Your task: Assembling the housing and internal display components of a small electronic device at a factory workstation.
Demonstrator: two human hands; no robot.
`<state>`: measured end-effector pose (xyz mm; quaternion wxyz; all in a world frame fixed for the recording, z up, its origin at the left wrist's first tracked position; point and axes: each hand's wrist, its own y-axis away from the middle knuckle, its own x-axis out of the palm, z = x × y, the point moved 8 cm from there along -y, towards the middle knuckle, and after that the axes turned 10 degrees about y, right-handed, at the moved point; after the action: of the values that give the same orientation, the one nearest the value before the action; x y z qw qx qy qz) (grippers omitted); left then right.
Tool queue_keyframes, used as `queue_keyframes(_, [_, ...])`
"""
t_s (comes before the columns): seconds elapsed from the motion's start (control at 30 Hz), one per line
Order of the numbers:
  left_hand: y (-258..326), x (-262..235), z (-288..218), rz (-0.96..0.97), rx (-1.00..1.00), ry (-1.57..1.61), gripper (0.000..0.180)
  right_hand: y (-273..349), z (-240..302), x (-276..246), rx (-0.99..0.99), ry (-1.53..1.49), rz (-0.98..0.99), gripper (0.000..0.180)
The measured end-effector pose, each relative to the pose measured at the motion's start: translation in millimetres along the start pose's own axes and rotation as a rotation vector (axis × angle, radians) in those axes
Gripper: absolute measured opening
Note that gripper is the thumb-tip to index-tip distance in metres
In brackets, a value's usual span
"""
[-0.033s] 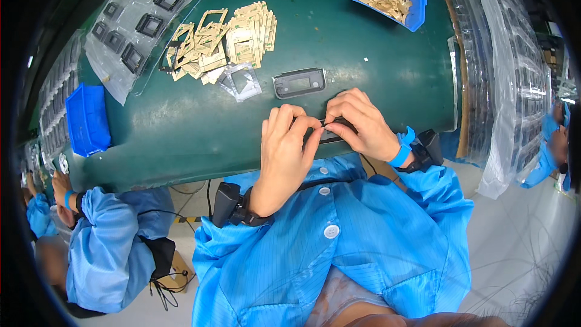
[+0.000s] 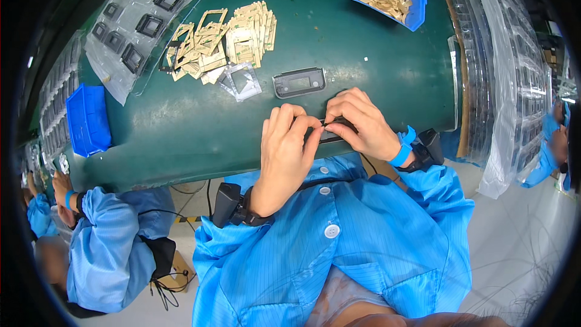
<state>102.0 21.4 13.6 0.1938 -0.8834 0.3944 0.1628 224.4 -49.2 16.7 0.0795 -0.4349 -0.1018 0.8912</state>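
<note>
At smooth green table (image 2: 181, 139), we pinch narrow dark part (image 2: 330, 136), left hand (image 2: 285, 139) and right hand (image 2: 362, 122) clamped on it; likely fine handling step, next needing steadiness.

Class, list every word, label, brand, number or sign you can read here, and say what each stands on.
Readable text: none.
Tan frames: faint marks, too small to read.
Grey casing: nothing legible.
Dark part: mostly hidden; no writing shows.
Yellow-and-black floor tape: stripes only, no words.
</note>
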Motion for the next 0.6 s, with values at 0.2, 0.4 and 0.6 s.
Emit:
queue_keyframes(0.2, [-2,2,-2,0.035,-0.021,-0.045,0.016,-1,-4,-2,0.062,-0.084,-0.019,0.025])
queue_keyframes(0.4, [0,1,-1,0.022,-0.015,-0.038,0.016,0,0,1,0.005,0.011,0.050,0.023])
queue_keyframes(0.6, [2,-6,2,0.076,-0.009,0.056,0.024,-3,8,-4,0.009,0.073,0.024,0.021])
